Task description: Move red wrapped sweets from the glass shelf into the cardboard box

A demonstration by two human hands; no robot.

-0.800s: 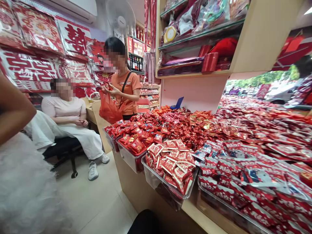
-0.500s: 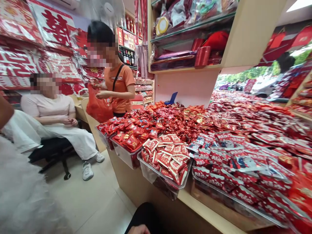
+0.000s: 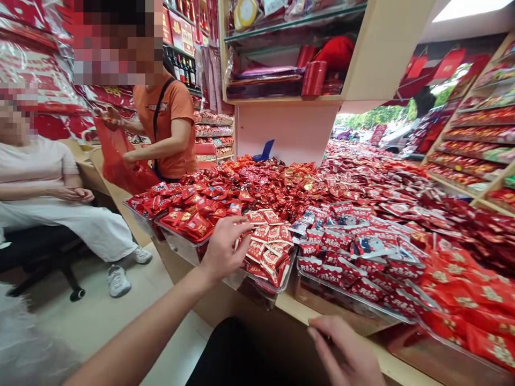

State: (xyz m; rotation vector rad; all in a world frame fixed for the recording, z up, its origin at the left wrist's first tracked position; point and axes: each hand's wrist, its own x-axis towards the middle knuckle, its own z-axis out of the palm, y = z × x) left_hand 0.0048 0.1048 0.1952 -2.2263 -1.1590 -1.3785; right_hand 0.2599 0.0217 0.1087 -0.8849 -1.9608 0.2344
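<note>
My left hand [image 3: 227,246] reaches over a clear plastic bin of small red packets with cream edges [image 3: 271,252]. Its thumb and fingers are spread above the packets' left side, and I see nothing held. Low in the view, my right hand [image 3: 346,348] hovers by the counter's front edge, in front of the bin of red-and-silver packets [image 3: 362,262]. Its thumb and forefinger are loosely curved with a small gap, and no object shows between them. Left of the cream-edged packets is a bin of shiny red packets [image 3: 197,222].
A person in an orange shirt [image 3: 177,118] behind the counter handles a red plastic bag [image 3: 120,155]. Another person in white [image 3: 44,166] sits at left. Heaps of red packets [image 3: 382,177] extend to the back right, under a cabinet [image 3: 289,99]. Orange-red packets [image 3: 475,300] lie at right.
My left hand has come into view over the cream-edged packets, and my right hand appears lower right. The view has shifted closer and to the right. The standing person's hand is lower at the bag.
</note>
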